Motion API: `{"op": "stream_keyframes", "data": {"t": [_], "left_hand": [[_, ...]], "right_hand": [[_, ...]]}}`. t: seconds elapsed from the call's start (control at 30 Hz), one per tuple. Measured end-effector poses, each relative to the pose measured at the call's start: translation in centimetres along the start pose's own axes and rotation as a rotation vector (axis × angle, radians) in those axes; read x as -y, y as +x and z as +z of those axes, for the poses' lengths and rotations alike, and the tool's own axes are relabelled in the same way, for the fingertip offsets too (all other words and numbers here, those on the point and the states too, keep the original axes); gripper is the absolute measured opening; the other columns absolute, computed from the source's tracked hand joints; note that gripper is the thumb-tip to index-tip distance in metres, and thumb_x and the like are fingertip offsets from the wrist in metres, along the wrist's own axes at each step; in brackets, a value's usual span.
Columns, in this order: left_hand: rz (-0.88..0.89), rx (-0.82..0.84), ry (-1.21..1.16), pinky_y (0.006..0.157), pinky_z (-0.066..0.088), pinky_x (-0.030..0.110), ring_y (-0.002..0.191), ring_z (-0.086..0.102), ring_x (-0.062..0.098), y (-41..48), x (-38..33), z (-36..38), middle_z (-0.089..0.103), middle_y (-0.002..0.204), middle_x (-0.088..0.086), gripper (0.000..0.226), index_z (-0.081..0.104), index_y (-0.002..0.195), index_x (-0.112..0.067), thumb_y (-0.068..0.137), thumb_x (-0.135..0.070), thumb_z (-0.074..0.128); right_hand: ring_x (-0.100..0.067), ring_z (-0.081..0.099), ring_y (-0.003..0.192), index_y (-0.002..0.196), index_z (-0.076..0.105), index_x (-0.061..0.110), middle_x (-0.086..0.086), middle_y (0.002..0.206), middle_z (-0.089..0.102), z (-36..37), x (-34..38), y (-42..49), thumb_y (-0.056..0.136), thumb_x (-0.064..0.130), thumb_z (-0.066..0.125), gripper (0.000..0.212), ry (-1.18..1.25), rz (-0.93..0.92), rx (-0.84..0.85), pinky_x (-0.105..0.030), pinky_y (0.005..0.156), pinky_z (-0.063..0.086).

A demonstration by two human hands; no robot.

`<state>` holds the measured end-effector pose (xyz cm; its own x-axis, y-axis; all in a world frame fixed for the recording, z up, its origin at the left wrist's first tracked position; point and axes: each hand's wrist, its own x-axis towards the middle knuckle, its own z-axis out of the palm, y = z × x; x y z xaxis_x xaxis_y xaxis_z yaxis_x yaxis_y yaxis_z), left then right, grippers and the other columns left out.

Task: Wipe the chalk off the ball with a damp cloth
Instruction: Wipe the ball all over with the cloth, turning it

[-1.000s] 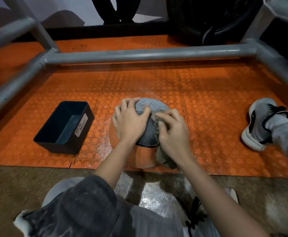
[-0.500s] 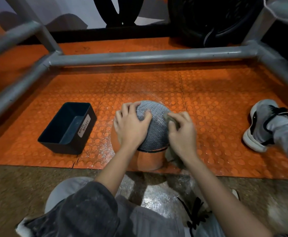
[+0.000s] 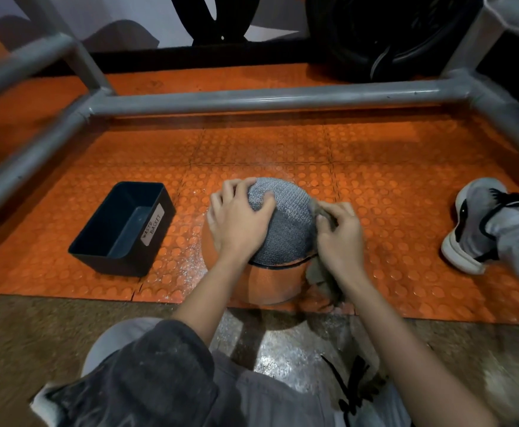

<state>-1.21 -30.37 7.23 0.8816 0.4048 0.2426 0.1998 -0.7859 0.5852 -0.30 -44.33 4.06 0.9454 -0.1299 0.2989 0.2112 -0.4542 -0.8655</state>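
Wiping is in hand: with the ball [image 3: 283, 229] on the orange mat [image 3: 375, 155], the left hand [image 3: 239, 223] braces it with fingers spread, the right hand [image 3: 340, 238] pinches the cloth [image 3: 321, 280] against its right side, and the next stroke probably calls for turning the ball.

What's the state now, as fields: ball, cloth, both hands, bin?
ball: orange, grey textured panel, on orange mat
left hand: spread over ball's top left
right hand: grips cloth against ball's right side
cloth: grey, bunched, tail hanging below hand
bin: dark, left of ball, not touching
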Motion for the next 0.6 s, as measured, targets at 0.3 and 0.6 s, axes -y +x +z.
{"op": "stream_keyframes", "data": {"t": [0.3, 0.6], "left_hand": [[0.194, 0.064, -0.092, 0.106, 0.017, 0.033, 0.126, 0.024, 0.011, 0.0, 1.3, -0.4, 0.043, 0.129, -0.006, 0.055, 0.053, 0.128, -0.028, 0.083, -0.058, 0.04], [0.263, 0.064, -0.008, 0.106, 0.013, 0.031, 0.125, 0.028, 0.011, -0.4, 1.5, -0.2, 0.043, 0.132, -0.007, 0.041, 0.05, 0.13, -0.028, 0.095, -0.045, 0.039]], "right_hand": [[-0.029, 0.056, 0.096, 0.105, 0.067, 0.0, -0.002, 0.097, 0.054, -0.3, -0.3, 0.4, 0.085, 0.001, 0.046, 0.029, 0.007, -0.125, 0.036, -0.021, 0.088, 0.04], [-0.026, 0.055, 0.1, 0.108, 0.068, 0.004, -0.008, 0.103, 0.056, 0.4, 0.3, -0.6, 0.088, -0.004, 0.051, 0.027, -0.048, -0.008, -0.022, -0.025, 0.087, 0.037]]}}
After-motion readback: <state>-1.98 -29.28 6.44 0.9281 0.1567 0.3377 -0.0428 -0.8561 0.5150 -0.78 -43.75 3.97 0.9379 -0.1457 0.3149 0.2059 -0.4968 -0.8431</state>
